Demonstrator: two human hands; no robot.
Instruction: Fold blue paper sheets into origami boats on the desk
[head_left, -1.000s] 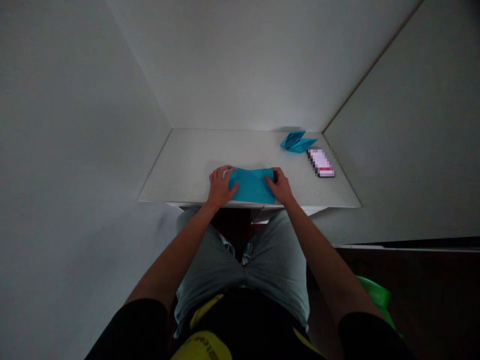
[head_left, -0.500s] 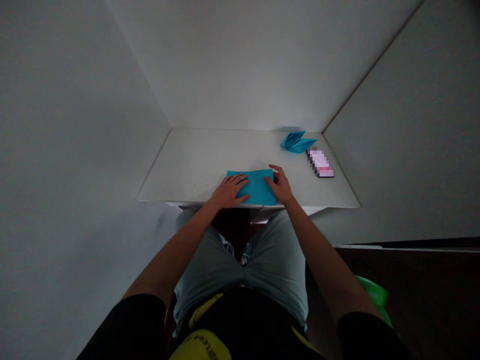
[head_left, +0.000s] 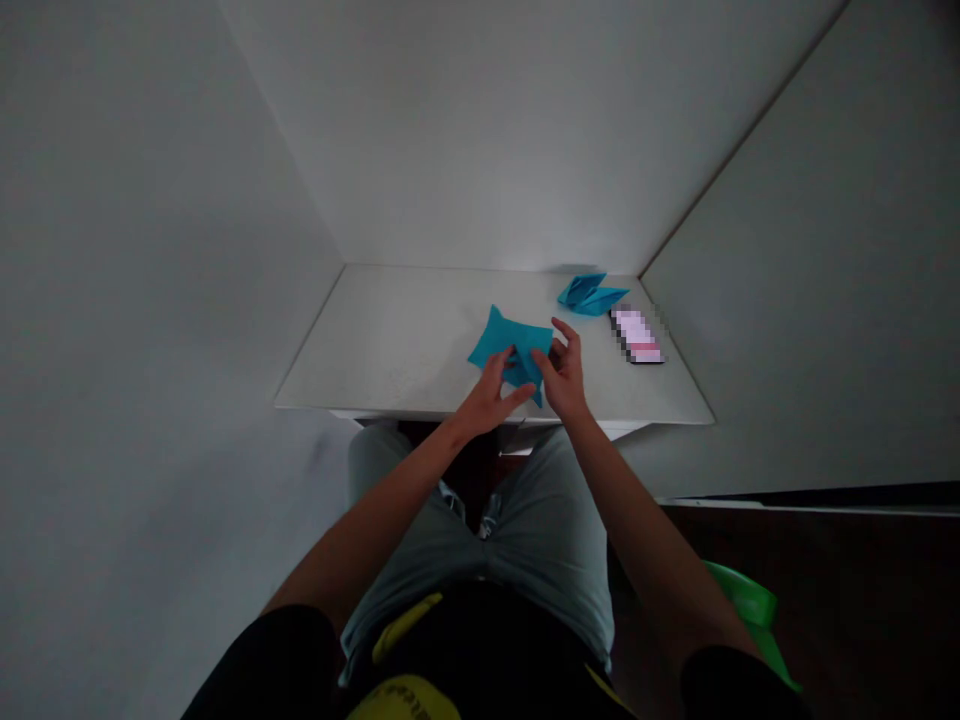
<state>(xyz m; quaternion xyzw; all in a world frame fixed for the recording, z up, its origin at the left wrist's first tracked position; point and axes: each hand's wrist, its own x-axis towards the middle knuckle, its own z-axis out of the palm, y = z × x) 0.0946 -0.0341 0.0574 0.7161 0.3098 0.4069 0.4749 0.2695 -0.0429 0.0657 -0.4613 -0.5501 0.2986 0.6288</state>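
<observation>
A sheet of blue paper [head_left: 499, 335], folded and now tilted with its corners sticking out, is between my two hands over the front half of the white table. My right hand [head_left: 566, 378] pinches its right side, thumb on the near face and fingers behind. At the near edge, my left hand [head_left: 484, 402] has its fingers and thumb around a loose flap of the sheet. The inner folds are partly hidden by my fingers.
A folded blue paper figure [head_left: 592, 296] with pointed tips stands at the back right of the white table [head_left: 397, 330]. Beside it lies a phone [head_left: 637, 335] with a lit, blurred screen. Walls enclose the table. A green plastic object [head_left: 742, 595] is low on the right.
The blue paper lay flat under my spread left hand; now it is lifted, turned and partly opened. My left hand has moved right, closer to my right hand.
</observation>
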